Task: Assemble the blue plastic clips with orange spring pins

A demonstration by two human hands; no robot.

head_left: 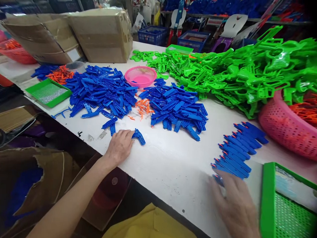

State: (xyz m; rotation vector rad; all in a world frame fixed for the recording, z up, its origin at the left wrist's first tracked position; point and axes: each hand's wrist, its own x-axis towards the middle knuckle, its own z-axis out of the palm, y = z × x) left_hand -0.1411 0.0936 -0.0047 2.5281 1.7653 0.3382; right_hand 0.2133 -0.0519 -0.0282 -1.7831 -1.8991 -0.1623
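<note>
My left hand (120, 145) rests on the white table with its fingers curled around a blue plastic toy gun piece (139, 136), whose end sticks out past the fingertips. My right hand (235, 205), smeared by motion, pinches another blue plastic piece (218, 180) between thumb and fingers. That piece is partly hidden by the hand. Just beyond it lies a slanting row of flat blue pieces (236, 149) with orange tips, side by side. Two heaps of loose blue pieces (104, 91) (177, 105) lie farther back, with small orange parts (143, 107) between them.
Green plastic toy gun frames (227, 72) are piled at the back right. A pink basket (290, 127) with orange parts stands below them. Green trays (268, 202) (49, 92) sit at right and left. A pink sieve (140, 76) and cardboard boxes (101, 35) stand behind the heaps.
</note>
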